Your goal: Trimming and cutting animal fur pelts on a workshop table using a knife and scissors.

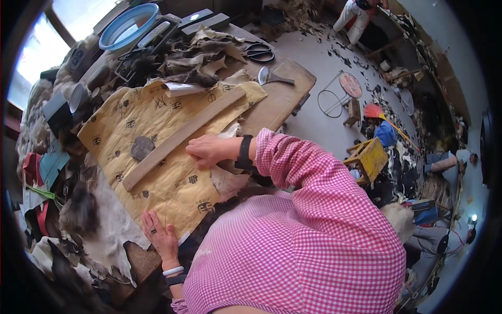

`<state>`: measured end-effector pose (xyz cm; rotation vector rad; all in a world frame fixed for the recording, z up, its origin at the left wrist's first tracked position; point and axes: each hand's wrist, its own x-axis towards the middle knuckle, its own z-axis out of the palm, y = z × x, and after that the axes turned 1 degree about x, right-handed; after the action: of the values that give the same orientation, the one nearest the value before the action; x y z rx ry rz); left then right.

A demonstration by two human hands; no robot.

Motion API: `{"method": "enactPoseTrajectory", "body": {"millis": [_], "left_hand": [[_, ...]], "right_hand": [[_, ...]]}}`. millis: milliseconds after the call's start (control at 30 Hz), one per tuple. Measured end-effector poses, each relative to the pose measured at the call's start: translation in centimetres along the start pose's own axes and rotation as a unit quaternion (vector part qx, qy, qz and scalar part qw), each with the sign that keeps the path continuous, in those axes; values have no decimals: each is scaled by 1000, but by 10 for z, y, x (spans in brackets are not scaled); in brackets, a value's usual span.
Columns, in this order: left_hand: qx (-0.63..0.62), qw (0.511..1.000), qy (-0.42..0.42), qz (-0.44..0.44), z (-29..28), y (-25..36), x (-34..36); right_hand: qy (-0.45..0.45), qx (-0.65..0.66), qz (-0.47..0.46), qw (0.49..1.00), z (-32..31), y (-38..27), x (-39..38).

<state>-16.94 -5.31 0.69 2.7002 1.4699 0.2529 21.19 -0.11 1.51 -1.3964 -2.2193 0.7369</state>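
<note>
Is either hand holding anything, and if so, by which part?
The left hand grips nothing; it lies flat at the yellow sheet's lower edge. The right hand is curled over the sheet; whether it pinches anything cannot be told.

Head-worn fisheye, looking down from near above worktable [285, 98].

Matt wooden strip [184, 138], crinkled, papery sheet [167, 123]

We can see a blue basin [108, 42], black scissors [259, 52], a yellow stool [373, 159] and, near it, a red broom [373, 111].
</note>
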Motion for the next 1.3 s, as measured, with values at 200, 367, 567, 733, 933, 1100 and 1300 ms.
{"method": "enactPoseTrajectory", "body": {"millis": [200, 367, 567, 733, 933, 1100, 1300], "left_hand": [[0, 998, -8, -57, 4, 6, -3], [-7, 997, -10, -76, 6, 4, -5], [-19, 997, 0, -81, -1, 6, -2], [-26, 996, 12, -80, -8, 11, 0], [-27, 997, 18, -65, -7, 12, 1], [-41, 997, 34, -59, -6, 9, 2], [-48, 995, 32, -76, -10, 6, -1]], "right_hand": [[-29, 9, -21, 999, -10, 4, -2], [104, 36, 4, 994, -82, 7, -33], [407, -228, 272, 842, -149, 156, -131], [357, -230, 335, 841, -128, 205, -206], [314, -296, 321, 843, -139, 185, -202], [289, -307, 272, 865, -144, 188, -210], [358, -310, 202, 857, -168, 147, -181]]}}
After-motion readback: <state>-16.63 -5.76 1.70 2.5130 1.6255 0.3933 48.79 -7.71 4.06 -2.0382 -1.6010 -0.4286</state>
